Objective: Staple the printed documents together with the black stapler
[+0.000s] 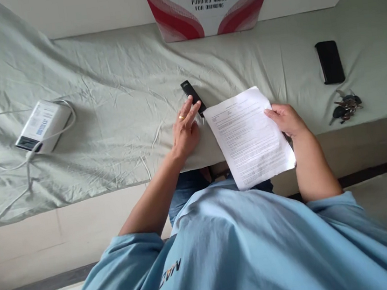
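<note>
Left hand (185, 132) resting on the bed (111, 103), palm down, fingers (191, 107) stretched loosely forward and spread, gripping nothing; fingertips touching the near end of a small black device (193, 97), which lies flat on the sheet just beyond the hand, slanted from far left to near right; a ring visible on one finger. Right hand (287, 119) closed lightly on the right edge of a printed sheet of paper (249, 136), thumb on top, the other fingers hidden beneath; paper held tilted over the near edge of the bed, its far left corner just beside the black device and the left hand. Further right on the bed, a black phone (329, 62) lying flat, well apart from both hands; nearer than it, a bunch of keys (346, 107), near the right hand but not touching. Far left, a white box-shaped device (41, 126) with a white cable (26, 161) trailing across the sheet. At the far side, a red and white Wahaha water carton (211, 1) standing against the wall.
</note>
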A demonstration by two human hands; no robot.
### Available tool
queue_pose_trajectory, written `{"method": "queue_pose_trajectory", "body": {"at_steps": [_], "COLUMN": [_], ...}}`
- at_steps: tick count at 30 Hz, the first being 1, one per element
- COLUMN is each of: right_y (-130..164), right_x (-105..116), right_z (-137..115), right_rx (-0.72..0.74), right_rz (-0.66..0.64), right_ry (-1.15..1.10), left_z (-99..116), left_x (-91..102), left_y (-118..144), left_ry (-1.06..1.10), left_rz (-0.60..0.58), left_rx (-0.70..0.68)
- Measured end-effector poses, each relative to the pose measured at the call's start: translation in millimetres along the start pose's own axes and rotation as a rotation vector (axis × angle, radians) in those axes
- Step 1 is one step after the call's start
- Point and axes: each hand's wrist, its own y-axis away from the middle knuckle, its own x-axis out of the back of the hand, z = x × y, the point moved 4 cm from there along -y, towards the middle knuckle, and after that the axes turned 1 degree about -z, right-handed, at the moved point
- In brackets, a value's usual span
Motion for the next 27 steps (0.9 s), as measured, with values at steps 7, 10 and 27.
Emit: {"method": "queue_pose_trajectory", "body": {"at_steps": [7,10,27], "right_y": [45,37,7], "right_x": [12,-3,-46], "right_z": [9,-3,18], "right_rx": [0.071,0.156,0.205], "right_rz": [0.176,0.168,0.210], "right_ry": [-0.285,-0.332,-0.424], "left_z": [31,43,35], "left_x": [-9.8,-22.0,-40.6], "left_y": [38,37,40], "left_ry": [0.470,0.823,0.964], "left_rz": [0.139,0.032,0.094], "left_rx": [0.465,0.573,0.709]}}
